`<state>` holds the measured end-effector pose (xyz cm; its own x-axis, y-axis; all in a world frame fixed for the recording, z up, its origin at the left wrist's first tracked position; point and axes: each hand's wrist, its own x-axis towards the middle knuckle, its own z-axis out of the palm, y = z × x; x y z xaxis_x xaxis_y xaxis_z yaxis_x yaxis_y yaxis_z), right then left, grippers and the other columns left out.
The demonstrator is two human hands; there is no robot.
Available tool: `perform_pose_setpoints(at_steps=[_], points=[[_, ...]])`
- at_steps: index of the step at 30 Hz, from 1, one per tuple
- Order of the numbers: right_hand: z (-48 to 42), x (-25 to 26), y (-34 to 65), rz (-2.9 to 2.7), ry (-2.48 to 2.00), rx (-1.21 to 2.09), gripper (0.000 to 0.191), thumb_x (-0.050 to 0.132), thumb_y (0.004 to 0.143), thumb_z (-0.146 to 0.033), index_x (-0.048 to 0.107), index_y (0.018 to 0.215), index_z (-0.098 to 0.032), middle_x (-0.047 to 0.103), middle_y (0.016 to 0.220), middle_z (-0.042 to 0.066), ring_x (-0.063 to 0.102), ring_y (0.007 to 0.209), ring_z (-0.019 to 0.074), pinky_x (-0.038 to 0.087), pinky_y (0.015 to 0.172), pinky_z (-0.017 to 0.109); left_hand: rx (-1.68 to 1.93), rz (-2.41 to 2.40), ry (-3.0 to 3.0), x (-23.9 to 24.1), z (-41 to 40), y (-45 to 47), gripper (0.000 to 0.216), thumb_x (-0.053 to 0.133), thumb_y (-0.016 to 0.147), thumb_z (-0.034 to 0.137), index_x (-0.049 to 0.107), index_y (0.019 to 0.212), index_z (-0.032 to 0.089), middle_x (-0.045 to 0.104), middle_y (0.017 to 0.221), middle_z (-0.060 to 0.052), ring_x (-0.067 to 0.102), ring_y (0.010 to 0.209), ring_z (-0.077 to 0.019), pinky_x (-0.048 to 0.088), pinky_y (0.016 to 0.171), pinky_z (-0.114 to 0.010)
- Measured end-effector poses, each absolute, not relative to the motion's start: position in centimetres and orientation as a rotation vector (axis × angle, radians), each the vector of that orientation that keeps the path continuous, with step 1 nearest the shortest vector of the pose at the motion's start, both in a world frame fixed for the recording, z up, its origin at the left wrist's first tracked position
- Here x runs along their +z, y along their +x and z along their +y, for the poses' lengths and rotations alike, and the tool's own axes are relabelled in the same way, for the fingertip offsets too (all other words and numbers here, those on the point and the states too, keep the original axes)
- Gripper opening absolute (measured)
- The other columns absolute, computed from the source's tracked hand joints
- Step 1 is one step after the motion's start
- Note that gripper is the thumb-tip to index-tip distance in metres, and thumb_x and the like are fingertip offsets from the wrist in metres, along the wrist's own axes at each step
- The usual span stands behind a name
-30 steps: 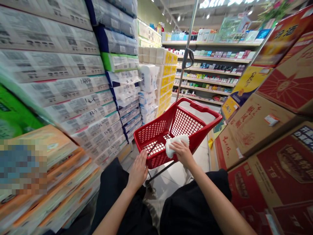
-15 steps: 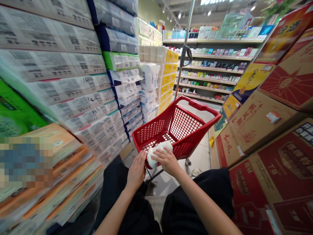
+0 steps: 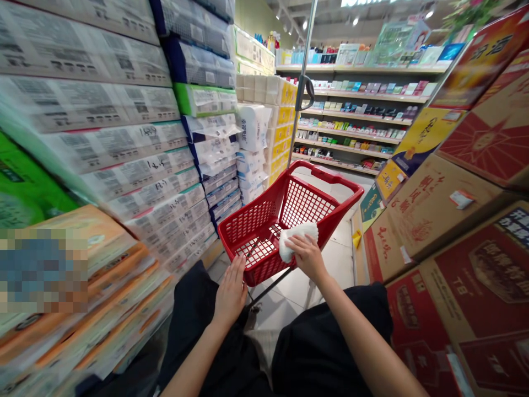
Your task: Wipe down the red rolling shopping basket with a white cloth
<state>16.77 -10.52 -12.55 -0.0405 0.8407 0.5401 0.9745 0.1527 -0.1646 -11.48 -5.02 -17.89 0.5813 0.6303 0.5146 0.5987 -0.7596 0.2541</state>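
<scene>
A red plastic shopping cart (image 3: 306,198) with a grid-walled basket stands between my knees, angled to the right. My left hand (image 3: 232,289) is at the basket's near left corner, fingers together over the rim. In my right hand (image 3: 306,255) is a white fluffy cloth (image 3: 288,247), bunched over the right-hand rim and pressed against it. My palm and fingers cover part of the cloth. Through the basket's grid floor, bits of the frame and tiles show.
Wrapped paper packs (image 3: 124,149) are piled high at the left. Red and brown cartons (image 3: 430,204) line the right side. A metal pole (image 3: 303,71) with a grey hook rises behind the cart. Stocked shelves (image 3: 355,116) stand at the back.
My right hand has slid the cloth rightward and away from me along the rim, from the near corner. The cart has shifted slightly left. My left hand remains at its corner.
</scene>
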Motion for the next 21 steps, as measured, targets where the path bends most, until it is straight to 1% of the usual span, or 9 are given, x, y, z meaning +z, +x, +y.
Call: perform_pose_setpoints(at_steps=[6, 10, 12, 16, 18, 21], points=[[-10.1, -14.5, 6.9, -1.986, -1.541, -0.200, 0.041, 0.049, 0.090, -0.013, 0.064, 0.123, -0.031, 0.065, 0.130, 0.000, 0.052, 0.126, 0.0178, 0.022, 0.115, 0.040, 0.927, 1.092, 2.692, -18.1, -4.9, -12.1, 0.078, 0.044, 0.084, 0.008, 0.012, 0.154, 0.019, 0.030, 0.158, -0.012, 0.027, 0.147, -0.0280, 0.035, 0.115, -0.051], [-10.0, -14.6, 3.3, -2.022, -1.540, -0.146, 0.039, 0.049, 0.092, -0.017, 0.061, 0.127, -0.031, 0.064, 0.130, 0.001, 0.049, 0.127, 0.0189, 0.022, 0.114, 0.040, 0.945, 1.089, 2.667, -17.8, -4.9, -12.6, 0.081, 0.047, 0.083, 0.012, 0.009, 0.155, 0.018, 0.030, 0.157, -0.015, 0.028, 0.146, -0.0301, 0.035, 0.114, -0.052], [-9.8, -14.5, 3.1, -2.052, -1.558, -0.146, 0.040, 0.049, 0.094, -0.018, 0.058, 0.131, -0.032, 0.062, 0.132, 0.002, 0.048, 0.127, 0.0192, 0.024, 0.112, 0.039, 0.936, 1.103, 2.680, -17.8, -4.8, -13.0, 0.082, 0.046, 0.083, 0.011, 0.008, 0.155, 0.018, 0.030, 0.157, -0.014, 0.028, 0.146, -0.0297, 0.034, 0.115, -0.051], [-9.3, -14.0, 4.6, -2.220, -1.547, -0.186, 0.048, 0.049, 0.095, -0.020, 0.048, 0.140, -0.036, 0.059, 0.136, 0.002, 0.048, 0.124, 0.0201, 0.027, 0.106, 0.038, 0.909, 1.142, 2.758, -18.2, -4.4, -13.4, 0.079, 0.039, 0.085, 0.006, 0.007, 0.155, 0.020, 0.034, 0.156, -0.012, 0.031, 0.145, -0.0267, 0.035, 0.114, -0.049], [-9.1, -13.9, 6.0, -2.306, -1.532, -0.202, 0.050, 0.048, 0.096, -0.020, 0.043, 0.143, -0.038, 0.057, 0.138, 0.003, 0.047, 0.125, 0.0202, 0.027, 0.104, 0.038, 0.893, 1.153, 2.782, -18.4, -4.3, -13.4, 0.078, 0.037, 0.084, 0.003, 0.009, 0.155, 0.020, 0.034, 0.157, -0.010, 0.030, 0.145, -0.0250, 0.034, 0.115, -0.048], [-9.1, -13.7, 9.1, -2.351, -1.532, -0.234, 0.050, 0.044, 0.097, -0.017, 0.043, 0.143, -0.038, 0.056, 0.140, 0.002, 0.045, 0.129, 0.0195, 0.023, 0.104, 0.038, 0.872, 1.160, 2.778, -18.3, -4.4, -13.0, 0.080, 0.036, 0.081, 0.000, 0.013, 0.155, 0.020, 0.033, 0.157, -0.008, 0.029, 0.146, -0.0233, 0.032, 0.117, -0.046]])
